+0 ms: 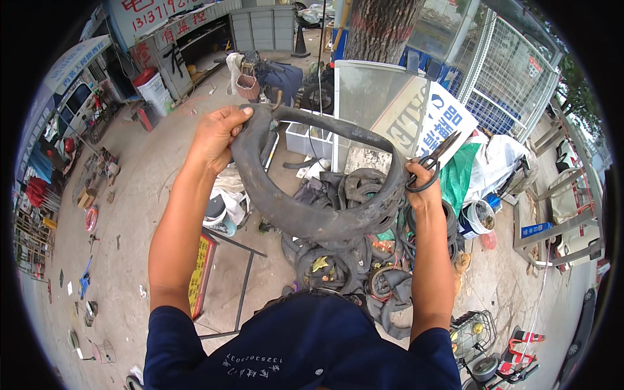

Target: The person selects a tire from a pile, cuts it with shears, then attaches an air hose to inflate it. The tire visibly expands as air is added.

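A black rubber inner tube (299, 214) hangs as a wide loop held up in front of me, with a brass-coloured bent valve at its top left. My left hand (221, 133) is closed on the tube's upper left part, thumb on top. My right hand (422, 179) is closed round the handles of black scissors (437, 153), blades pointing up and right, and touches the right side of the loop. Below the tube lies a pile of old tubes and rubber (325, 266).
A glass-and-sign panel (377, 104) leans by a tree trunk (370, 32). A white crate (302, 136), a white bucket (481, 218), a green sheet (458, 169), a metal frame (240, 292) and a wooden stand (559, 227) surround the pile. A wire basket (471, 331) stands lower right.
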A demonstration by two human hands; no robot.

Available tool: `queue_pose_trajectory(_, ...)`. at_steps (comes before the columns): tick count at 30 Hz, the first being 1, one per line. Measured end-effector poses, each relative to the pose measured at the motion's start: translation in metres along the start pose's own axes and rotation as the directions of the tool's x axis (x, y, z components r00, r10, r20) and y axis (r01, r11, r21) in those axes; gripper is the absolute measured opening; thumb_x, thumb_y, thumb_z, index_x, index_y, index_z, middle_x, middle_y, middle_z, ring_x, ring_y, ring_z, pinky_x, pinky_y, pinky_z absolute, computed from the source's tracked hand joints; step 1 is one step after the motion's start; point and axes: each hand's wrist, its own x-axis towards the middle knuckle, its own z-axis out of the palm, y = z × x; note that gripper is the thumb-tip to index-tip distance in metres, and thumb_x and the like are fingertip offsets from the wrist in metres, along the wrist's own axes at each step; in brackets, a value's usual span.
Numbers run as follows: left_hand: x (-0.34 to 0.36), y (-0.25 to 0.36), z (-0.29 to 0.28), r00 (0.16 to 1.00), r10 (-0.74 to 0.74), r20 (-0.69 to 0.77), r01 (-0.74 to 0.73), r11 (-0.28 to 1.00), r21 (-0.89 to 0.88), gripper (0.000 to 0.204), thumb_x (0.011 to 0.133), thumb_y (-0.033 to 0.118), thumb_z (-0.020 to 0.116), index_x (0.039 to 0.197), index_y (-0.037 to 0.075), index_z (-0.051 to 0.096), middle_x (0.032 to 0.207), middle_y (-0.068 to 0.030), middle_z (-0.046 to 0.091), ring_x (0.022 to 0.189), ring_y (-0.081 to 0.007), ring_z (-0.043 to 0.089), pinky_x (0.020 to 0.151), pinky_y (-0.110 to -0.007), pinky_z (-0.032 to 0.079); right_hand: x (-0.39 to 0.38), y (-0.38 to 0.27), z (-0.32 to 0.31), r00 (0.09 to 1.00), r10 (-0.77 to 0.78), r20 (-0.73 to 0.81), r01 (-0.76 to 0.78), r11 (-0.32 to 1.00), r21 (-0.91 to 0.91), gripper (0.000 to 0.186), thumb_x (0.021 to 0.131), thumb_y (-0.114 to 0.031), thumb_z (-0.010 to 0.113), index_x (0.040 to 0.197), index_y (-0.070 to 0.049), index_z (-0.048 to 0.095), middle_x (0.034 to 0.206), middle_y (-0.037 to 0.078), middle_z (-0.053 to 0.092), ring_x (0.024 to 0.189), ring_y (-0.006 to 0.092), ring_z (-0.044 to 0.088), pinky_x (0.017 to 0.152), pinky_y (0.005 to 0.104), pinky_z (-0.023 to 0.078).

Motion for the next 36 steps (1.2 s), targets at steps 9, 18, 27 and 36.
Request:
queue_pose_trajectory(9,-0.02,-0.009,-0.029,0.992,0.018,0.128,-0.039,0.987,0.159,0.024,0.088,0.023,0.08,0.083,0.01,0.06,0.067,0.0047,0.054,0.058,-0.0061,0.048,0.054,-0.023,0.037,-0.032,-0.024,0.01,0.937,-0.304,0.169,0.318,0.946,-0.058,0.024,0.078,0.002,0.075,0.095,-0.006,0.061,0.098,0.007,0.064,0.088,0.0212,0.06,0.083,0.0365,0.048)
queue_pose_trajectory(18,-0.042,-0.021,-0.059,0.99,0.111,0.09,-0.117,0.991,0.061,0.023,0.083,0.013,0.084,0.091,0.006,0.064,0.078,-0.0013,0.068,0.065,-0.0083,0.063,0.059,-0.023,0.053,-0.049,-0.061,0.028,0.853,-0.413,0.319,0.475,0.868,-0.146,0.033,0.08,-0.002,0.075,0.105,-0.005,0.054,0.109,0.017,0.067,0.099,0.0252,0.064,0.091,0.0404,0.048)
queue_pose_trajectory(27,-0.078,0.011,-0.054,0.971,0.227,0.073,-0.22,0.971,-0.09,0.023,0.087,0.016,0.081,0.086,0.006,0.06,0.081,-0.0036,0.069,0.065,-0.0081,0.063,0.059,-0.022,0.051,-0.043,-0.068,0.032,0.866,-0.384,0.322,0.381,0.922,0.074,0.028,0.081,0.001,0.071,0.103,-0.005,0.055,0.107,0.018,0.068,0.09,0.0248,0.068,0.079,0.0366,0.055)
queue_pose_trajectory(36,-0.097,0.033,-0.045,0.961,0.269,0.064,-0.269,0.963,-0.014,0.028,0.082,0.015,0.085,0.081,0.008,0.058,0.074,0.0007,0.063,0.065,-0.009,0.059,0.066,-0.022,0.05,-0.048,-0.069,0.038,0.857,-0.406,0.319,0.414,0.909,0.045,0.027,0.081,-0.001,0.072,0.103,-0.004,0.056,0.109,0.018,0.069,0.089,0.024,0.067,0.078,0.0357,0.053)
